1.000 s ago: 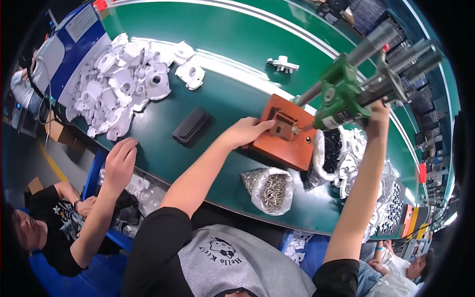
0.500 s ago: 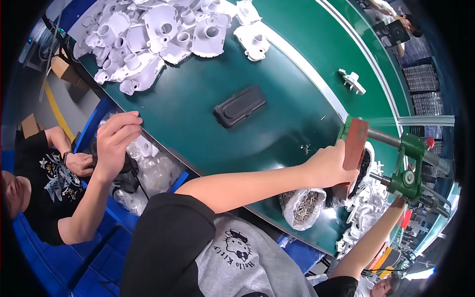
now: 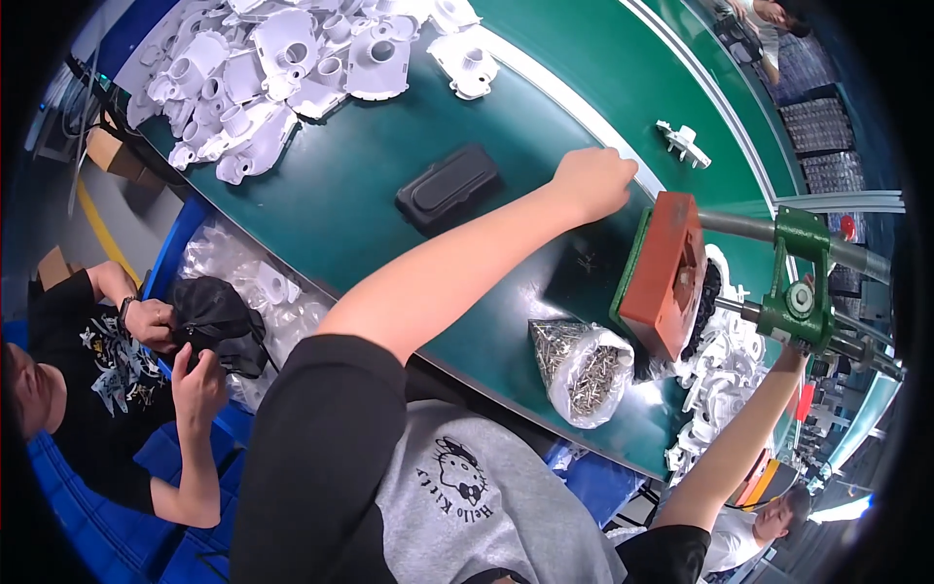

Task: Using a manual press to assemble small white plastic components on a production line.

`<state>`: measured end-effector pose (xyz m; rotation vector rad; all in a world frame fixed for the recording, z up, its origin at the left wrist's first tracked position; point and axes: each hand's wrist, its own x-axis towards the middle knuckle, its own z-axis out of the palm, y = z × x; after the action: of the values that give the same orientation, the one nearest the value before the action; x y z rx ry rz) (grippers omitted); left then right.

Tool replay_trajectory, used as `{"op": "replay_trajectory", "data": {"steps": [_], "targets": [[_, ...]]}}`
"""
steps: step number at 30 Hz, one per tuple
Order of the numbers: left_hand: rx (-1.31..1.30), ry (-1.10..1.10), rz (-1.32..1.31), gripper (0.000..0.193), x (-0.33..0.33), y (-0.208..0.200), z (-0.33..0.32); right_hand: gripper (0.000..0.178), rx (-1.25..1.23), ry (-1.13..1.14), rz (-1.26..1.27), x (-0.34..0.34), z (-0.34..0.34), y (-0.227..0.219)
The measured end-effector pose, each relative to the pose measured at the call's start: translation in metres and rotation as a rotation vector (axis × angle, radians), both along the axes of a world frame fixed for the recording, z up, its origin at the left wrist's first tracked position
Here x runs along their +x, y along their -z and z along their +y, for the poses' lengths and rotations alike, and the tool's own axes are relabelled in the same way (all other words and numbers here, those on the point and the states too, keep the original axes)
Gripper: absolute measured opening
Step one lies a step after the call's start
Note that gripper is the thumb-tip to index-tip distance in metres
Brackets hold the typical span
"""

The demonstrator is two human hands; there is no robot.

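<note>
Dark lettering point(image 3: 474, 512) curves beside a cartoon figure point(image 3: 460, 473) on the front of the person's grey shirt point(image 3: 530, 496).

Dark green worktable point(image 3: 331, 195) runs diagonally; pale strip point(image 3: 555, 83) divides it from a brighter green surface point(image 3: 613, 68). Left: grey floor point(image 3: 136, 216), yellow line point(image 3: 104, 229), cardboard box point(image 3: 117, 156) near table edge. Stacked trays point(image 3: 827, 127) upper right. White light point(image 3: 844, 509) glares lower right.

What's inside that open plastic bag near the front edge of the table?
The plastic bag holds many slender metal pieces, probably screws, visible through its mouth. Whatever lies deeper is covered by the top layer.
</note>
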<state>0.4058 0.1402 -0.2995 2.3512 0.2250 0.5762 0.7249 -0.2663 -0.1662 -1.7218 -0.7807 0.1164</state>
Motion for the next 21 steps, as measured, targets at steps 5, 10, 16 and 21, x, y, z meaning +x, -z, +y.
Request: {"op": "replay_trajectory", "data": {"steps": [5,10,16,21], "targets": [[0.219,0.067,0.190,0.016,0.028,0.010,-0.010,0.049,-0.005,0.087,-0.123,-0.005,0.014,0.001],[0.492,0.034,0.420,0.017,0.040,0.000,-0.020,0.051,-0.037,0.116,-0.055,-0.004,0.002,-0.003],[0.501,-0.016,0.460,0.021,0.042,-0.009,0.019,0.043,-0.456,0.152,-0.598,0.061,-0.052,-0.005],[0.288,-0.142,0.316,0.031,-0.002,-0.013,0.041,0.036,0.315,0.127,0.338,-0.051,0.059,-0.011]]}}
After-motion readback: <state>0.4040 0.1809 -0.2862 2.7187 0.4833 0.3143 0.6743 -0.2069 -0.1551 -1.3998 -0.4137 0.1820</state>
